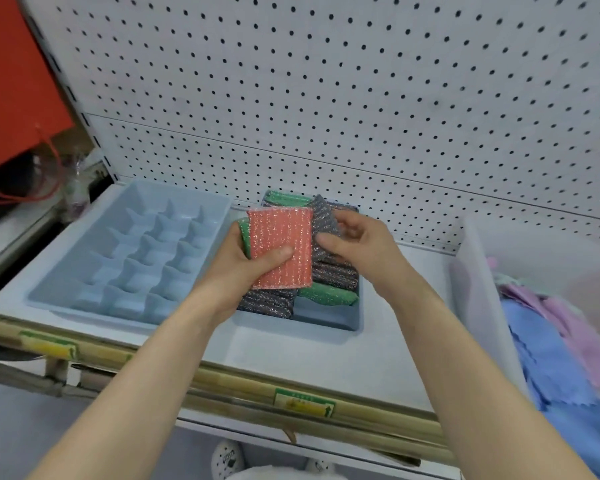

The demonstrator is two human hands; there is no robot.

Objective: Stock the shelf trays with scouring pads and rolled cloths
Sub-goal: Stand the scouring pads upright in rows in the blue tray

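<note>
1. While both hands hover over the right-hand tray (pixel 326 322), the left hand (pixel 236 271) holds an orange scouring pad (pixel 281 247) with its face to the camera.
2. Left fingers (pixel 274 256): the thumb lies flat across the pad's lower face. The rest are wrapped behind the pad and hidden, so the grip is closed on it.
3. A green pad (pixel 244 233) sits behind the orange one in the same grip. Only its left edge shows past the hand.
4. The right hand (pixel 361 244) holds a grey pad (pixel 323 220) by its right side. Its fingers (pixel 328 242) are curled round that edge, thumb in front.
5. The grey pad stands just right of the orange pad. The two edges look to be touching, and both pads are lifted above the tray's contents.
6. The right-hand tray rests on the shelf (pixel 291 351). More pads lie inside it:
   - a grey one (pixel 271 303) at front left
   - a green one (pixel 326 295) at front right
   - a second green one (pixel 284 197) at the back
7. A blue divided tray (pixel 129 251) lies on the shelf left of the hands, well apart from them.
8. At the right, a translucent bin (pixel 475 289) holds loose blue cloths (pixel 551 358) and pink cloths (pixel 575 323).
9. A white pegboard (pixel 326 98) backs the shelf.
</note>
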